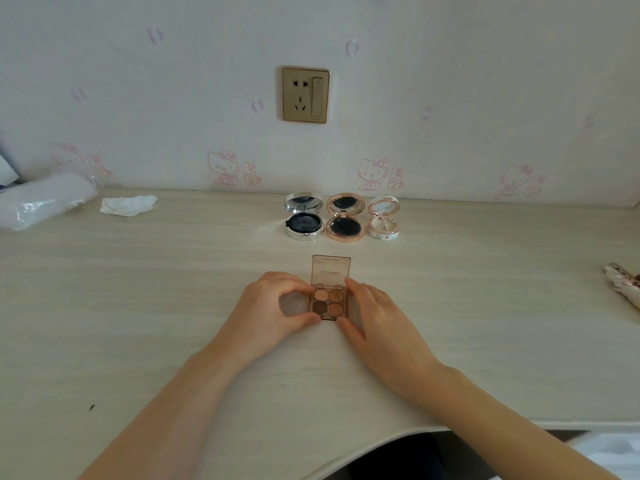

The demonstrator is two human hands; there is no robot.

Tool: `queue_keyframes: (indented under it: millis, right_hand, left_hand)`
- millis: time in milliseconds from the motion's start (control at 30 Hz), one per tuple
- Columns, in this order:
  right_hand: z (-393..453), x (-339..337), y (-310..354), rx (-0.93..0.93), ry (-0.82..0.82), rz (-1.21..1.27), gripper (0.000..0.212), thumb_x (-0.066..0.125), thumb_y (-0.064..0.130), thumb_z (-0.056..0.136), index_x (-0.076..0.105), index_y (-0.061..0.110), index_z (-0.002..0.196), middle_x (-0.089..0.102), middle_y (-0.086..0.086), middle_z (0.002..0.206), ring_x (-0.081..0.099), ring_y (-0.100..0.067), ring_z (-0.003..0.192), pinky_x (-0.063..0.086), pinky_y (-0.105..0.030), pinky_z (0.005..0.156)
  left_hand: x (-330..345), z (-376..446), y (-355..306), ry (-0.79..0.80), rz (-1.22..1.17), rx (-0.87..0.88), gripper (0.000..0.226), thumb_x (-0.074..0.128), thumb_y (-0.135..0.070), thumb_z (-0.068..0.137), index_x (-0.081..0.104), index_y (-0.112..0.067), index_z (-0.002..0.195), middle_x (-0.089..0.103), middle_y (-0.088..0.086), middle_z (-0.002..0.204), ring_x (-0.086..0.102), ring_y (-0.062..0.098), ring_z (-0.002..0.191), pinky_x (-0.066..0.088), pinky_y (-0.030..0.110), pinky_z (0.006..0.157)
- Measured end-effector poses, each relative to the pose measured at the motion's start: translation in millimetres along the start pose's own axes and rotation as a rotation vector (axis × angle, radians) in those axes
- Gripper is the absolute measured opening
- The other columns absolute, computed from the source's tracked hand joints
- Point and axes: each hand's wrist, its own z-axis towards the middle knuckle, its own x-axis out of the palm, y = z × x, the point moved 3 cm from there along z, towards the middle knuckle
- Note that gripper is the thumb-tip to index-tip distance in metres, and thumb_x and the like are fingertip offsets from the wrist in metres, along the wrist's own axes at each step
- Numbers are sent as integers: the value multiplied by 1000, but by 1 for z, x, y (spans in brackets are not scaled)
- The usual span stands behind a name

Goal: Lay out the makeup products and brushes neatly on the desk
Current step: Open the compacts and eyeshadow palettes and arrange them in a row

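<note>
A small eyeshadow palette [328, 301] with brown shades lies open at the middle of the desk [138, 306], its clear lid standing up. My left hand [273, 306] pinches its left side between thumb and forefinger. My right hand [374, 313] holds its right side, fingers along the edge. Behind it, near the wall, three open round compacts stand in a row: a silver one [304, 220], a rose-gold one [344, 220] and a white patterned one [383, 220].
A crumpled white tissue [128, 205] and a clear plastic-wrapped bundle [41, 202] lie at the back left. A patterned pouch [623, 282] pokes in at the right edge. A wall socket [304, 95] sits above the desk. The desk's front edge curves near my body.
</note>
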Motion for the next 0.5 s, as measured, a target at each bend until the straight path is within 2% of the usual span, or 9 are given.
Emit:
queue_keyframes:
  millis: [100,233,300,367,500]
  right_hand:
    - [7,3,0,4,-15,7,56,52,27,95,31,11,145,48,-5,138,40,-21,130,31,-26,106]
    - [20,7,1,2,-6,0,55,49,26,97,29,12,146,46,-4,139,39,-19,131,30,-26,107]
    - [28,9,2,-2,4,-2,54,48,25,97,29,12,146,45,-4,140,39,-20,131,31,-27,107]
    - [38,11,3,2,10,-3,53,47,25,97,30,12,146,46,-4,139,39,-21,129,31,-28,105]
    - [58,15,4,6,24,6,51,47,23,97,33,11,144,47,-5,138,42,-22,128,33,-30,105]
  left_hand:
    - [1,0,-1,-32,30,-14,41,85,-24,68,71,-24,107,52,-24,97,50,0,104,24,-6,85]
    - [5,2,3,-30,72,-22,44,76,-23,78,63,-23,121,61,-10,117,51,4,114,24,-6,89]
    - [6,5,5,-31,94,-24,47,72,-21,82,58,-20,127,62,-6,122,54,10,118,35,10,99]
    - [7,10,8,-38,140,-37,47,69,-22,84,55,-18,129,62,-3,124,55,16,118,41,28,101]
    - [6,24,16,-28,219,-72,42,64,-27,87,54,-20,127,60,1,123,53,22,116,42,35,96]
